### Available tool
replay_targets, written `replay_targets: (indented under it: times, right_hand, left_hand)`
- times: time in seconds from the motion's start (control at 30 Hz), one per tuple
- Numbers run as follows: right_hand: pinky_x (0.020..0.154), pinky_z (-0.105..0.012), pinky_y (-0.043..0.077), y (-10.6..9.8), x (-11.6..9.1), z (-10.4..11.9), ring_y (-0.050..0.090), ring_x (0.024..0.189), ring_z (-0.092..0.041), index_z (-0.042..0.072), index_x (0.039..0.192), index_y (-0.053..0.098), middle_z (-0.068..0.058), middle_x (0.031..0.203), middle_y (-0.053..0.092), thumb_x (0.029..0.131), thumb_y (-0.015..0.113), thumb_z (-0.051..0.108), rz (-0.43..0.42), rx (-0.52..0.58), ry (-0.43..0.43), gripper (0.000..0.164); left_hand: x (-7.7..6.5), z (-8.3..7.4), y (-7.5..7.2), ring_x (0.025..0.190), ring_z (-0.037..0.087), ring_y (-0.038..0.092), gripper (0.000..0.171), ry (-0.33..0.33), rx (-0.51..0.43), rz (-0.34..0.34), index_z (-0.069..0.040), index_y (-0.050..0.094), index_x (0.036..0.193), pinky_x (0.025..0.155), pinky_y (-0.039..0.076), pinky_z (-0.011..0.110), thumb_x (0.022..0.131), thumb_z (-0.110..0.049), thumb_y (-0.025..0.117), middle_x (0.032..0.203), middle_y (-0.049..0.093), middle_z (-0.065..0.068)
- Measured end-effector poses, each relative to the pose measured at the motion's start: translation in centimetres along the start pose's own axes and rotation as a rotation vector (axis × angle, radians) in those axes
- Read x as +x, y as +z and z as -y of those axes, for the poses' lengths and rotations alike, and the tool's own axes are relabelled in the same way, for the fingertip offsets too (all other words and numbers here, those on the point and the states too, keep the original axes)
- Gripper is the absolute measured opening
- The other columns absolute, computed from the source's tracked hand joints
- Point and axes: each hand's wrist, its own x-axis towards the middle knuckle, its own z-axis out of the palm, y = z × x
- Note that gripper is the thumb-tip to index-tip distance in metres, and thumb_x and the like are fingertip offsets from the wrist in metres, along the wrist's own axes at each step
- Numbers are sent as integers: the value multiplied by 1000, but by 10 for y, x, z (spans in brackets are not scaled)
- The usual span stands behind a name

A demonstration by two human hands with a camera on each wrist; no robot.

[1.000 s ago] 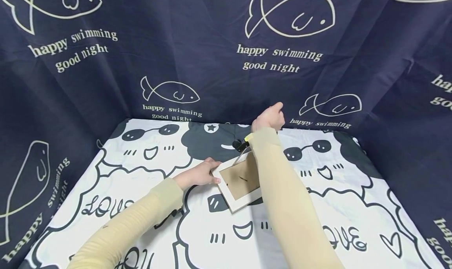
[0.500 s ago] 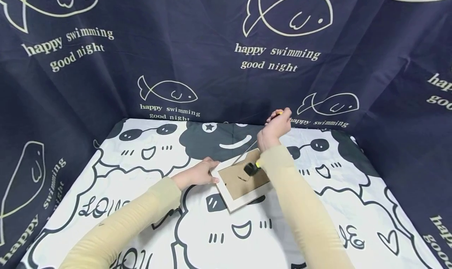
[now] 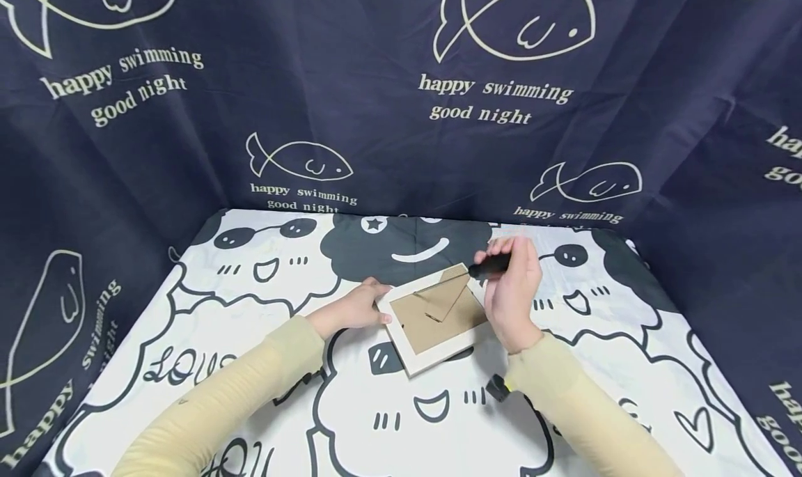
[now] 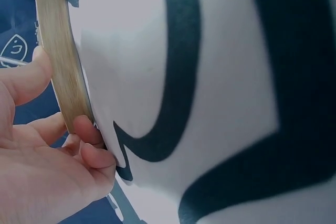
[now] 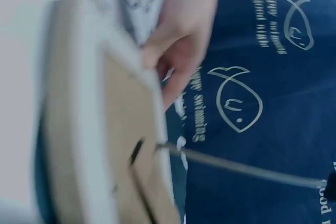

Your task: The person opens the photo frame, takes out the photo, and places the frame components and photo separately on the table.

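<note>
A white-bordered picture frame [image 3: 438, 356] lies back side up, its brown backing board [image 3: 421, 336] showing with a slit and a folded flap line. At its left corner my left hand [image 3: 352, 308] pinches the frame's edge; the left wrist view has thumb and fingers around the wooden side [image 4: 62, 51]. My right hand [image 3: 515, 299] grips the black handle of a screwdriver [image 3: 491, 267] over the frame's right end. The shaft [image 5: 236, 167] slants low across the frame, its tip at the board's upper edge beside the border. My right palm hides the frame's right corner.
A black-and-white cartoon sheet [image 3: 376, 449] covers the table. Dark blue printed curtains [image 3: 388, 80] hang behind and on both sides. A small black object with a yellow part [image 3: 499, 388] sits at my right wrist.
My right hand has swung from the back down to the right and nearer, lowering the screwdriver's handle while its tip stays at the board's upper edge. The left hand and frame hold still.
</note>
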Motion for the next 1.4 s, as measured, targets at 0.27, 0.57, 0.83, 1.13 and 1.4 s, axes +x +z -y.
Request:
replay_targets:
  times: [0.27,0.57,0.83,1.13,1.4]
  right_hand:
    - [46,-39,45,-9,-19,0,50,45,-28,-2,63,43,-15,52,51,95,39,13,353,-132,-114,35]
    - [29,-25,19,61,15,-14,26,30,-14,6,52,34,-2,39,33,88,54,31,163,-167,-41,48]
    - [28,-22,23,89,58,-29,29,28,-14,4,54,39,-3,38,36,87,56,32,-56,-396,114,46]
    - [28,-22,25,92,81,-47,32,29,-14,6,56,41,-2,39,38,87,56,31,-119,-500,205,42]
    - [29,-21,26,90,81,-47,32,29,-14,6,57,40,-2,39,38,87,55,33,-85,-507,237,43]
  left_hand:
    - [0,0,2,96,19,51,62,0,5,-16,-6,45,129,84,47,37,76,-29,67,115,46,10]
    - [-1,-1,-3,104,23,49,65,-5,-1,4,-3,42,131,91,42,38,76,-27,67,118,46,13]
    - [1,-3,-3,94,18,49,69,-16,11,30,-2,39,133,86,44,34,76,-27,68,117,45,13]
    - [1,-6,-4,93,17,50,68,-42,-6,23,-3,39,133,84,45,32,76,-25,68,119,44,12]
    - [3,-2,-2,90,16,49,70,-65,-20,14,-4,40,133,81,46,30,74,-26,70,117,45,10]
